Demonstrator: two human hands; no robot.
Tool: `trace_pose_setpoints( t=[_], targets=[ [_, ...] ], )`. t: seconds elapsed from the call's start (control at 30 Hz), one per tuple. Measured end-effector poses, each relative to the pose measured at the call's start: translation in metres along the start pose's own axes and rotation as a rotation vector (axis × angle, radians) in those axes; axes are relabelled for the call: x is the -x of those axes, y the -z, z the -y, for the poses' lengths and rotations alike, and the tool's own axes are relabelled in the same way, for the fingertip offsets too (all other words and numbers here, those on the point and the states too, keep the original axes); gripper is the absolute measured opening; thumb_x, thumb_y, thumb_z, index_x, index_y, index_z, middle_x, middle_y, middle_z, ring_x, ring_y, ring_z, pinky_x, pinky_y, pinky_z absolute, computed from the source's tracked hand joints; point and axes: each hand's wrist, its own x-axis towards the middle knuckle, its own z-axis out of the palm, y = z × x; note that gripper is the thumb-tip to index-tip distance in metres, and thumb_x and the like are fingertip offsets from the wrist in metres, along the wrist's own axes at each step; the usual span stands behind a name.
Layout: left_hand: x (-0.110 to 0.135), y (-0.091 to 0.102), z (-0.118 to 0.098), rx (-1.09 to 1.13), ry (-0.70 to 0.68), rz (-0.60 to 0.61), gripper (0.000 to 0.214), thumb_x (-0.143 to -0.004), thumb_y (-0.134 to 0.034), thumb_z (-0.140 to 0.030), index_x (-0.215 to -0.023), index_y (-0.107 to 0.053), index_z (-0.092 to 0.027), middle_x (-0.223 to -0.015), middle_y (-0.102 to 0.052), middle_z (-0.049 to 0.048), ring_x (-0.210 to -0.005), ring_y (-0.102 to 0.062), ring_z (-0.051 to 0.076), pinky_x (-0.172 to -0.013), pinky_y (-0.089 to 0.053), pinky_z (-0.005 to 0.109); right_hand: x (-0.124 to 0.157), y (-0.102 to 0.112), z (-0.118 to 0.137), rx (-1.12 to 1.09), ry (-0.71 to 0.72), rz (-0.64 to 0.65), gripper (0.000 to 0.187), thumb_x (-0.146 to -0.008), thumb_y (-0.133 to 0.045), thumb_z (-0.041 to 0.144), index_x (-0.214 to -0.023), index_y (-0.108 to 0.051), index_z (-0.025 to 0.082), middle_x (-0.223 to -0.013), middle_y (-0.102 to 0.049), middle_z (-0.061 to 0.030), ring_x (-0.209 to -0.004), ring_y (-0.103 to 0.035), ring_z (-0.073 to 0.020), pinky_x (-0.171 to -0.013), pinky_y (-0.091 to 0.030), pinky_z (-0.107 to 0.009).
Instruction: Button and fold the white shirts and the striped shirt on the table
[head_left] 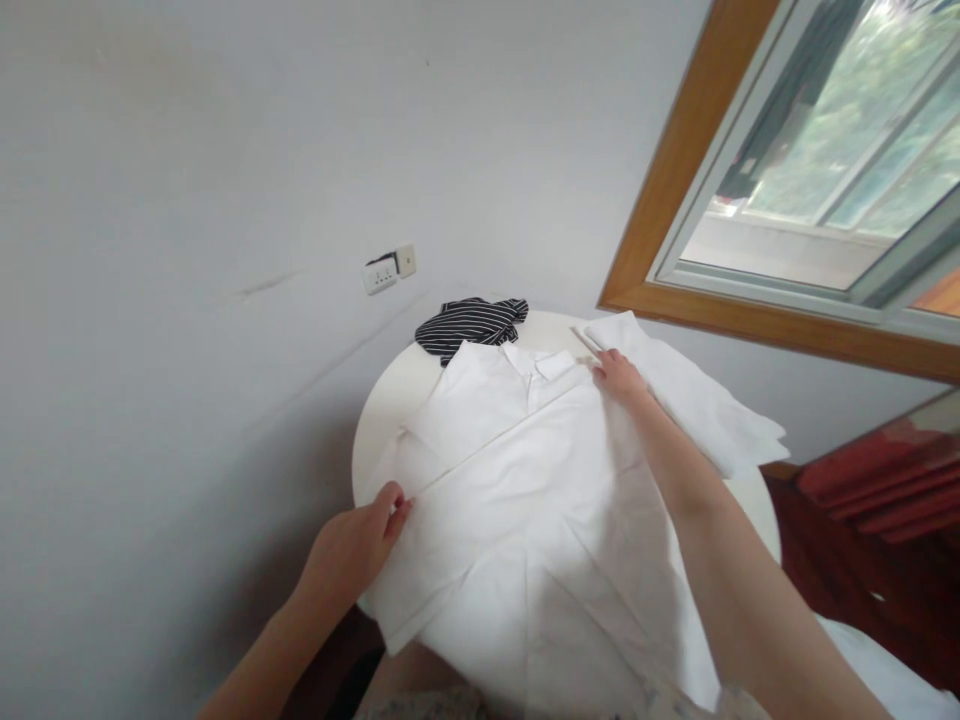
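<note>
A white collared shirt (517, 500) lies spread over a round white table (379, 415), collar toward the wall and lower part hanging over the near edge. A straight crease or folded edge runs diagonally across it. My left hand (360, 540) pinches the shirt at its left side, thumb against fingers. At the shirt's upper right, near the shoulder, my right hand (619, 374) has its fingers bent and closed on the fabric; the fingertips are partly hidden.
Black-and-white striped cloth (472, 325) lies bunched at the table's back. A folded white cloth (686, 390) is beside my right forearm. Behind are a wall with a socket (380, 275) and a wood-framed window (675, 150). Red fabric (885, 480) hangs at the right.
</note>
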Motion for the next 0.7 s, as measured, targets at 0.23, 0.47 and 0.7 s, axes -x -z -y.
trace_pose_setpoints(
  t=[0.23,0.47,0.7],
  targets=[
    [-0.003,0.001,0.001,0.005,-0.019,-0.021,0.04,-0.098,-0.023,-0.043,-0.103,-0.056,-0.02,-0.081,-0.071,0.0084,-0.075,-0.069,0.025,-0.061,-0.042,0.029,0.031,0.011,0.022,-0.018,0.098,-0.067,0.046,-0.099,-0.032,0.038,-0.137,-0.048,0.017,-0.14,-0.048,-0.0135,-0.126,-0.043,-0.0265,-0.106,-0.035,-0.038],
    [-0.004,0.003,-0.005,-0.046,-0.008,-0.065,0.042,-0.098,-0.022,-0.042,-0.101,-0.058,-0.02,-0.08,-0.07,0.0086,-0.073,-0.067,0.023,-0.061,-0.04,0.028,0.053,-0.039,0.032,-0.064,-0.046,0.083,0.056,-0.098,-0.032,0.051,-0.145,-0.04,0.021,-0.153,-0.031,-0.013,-0.142,-0.026,-0.0274,-0.114,-0.022,-0.044],
    [-0.009,0.003,-0.003,-0.032,-0.038,-0.09,0.042,-0.098,-0.023,-0.042,-0.101,-0.059,-0.019,-0.084,-0.07,0.0094,-0.078,-0.067,0.023,-0.066,-0.042,0.029,0.05,-0.029,0.031,-0.096,-0.138,0.122,0.063,-0.097,-0.03,0.054,-0.147,-0.036,0.015,-0.153,-0.028,-0.0167,-0.143,-0.024,-0.0289,-0.114,-0.022,-0.045]
  ],
)
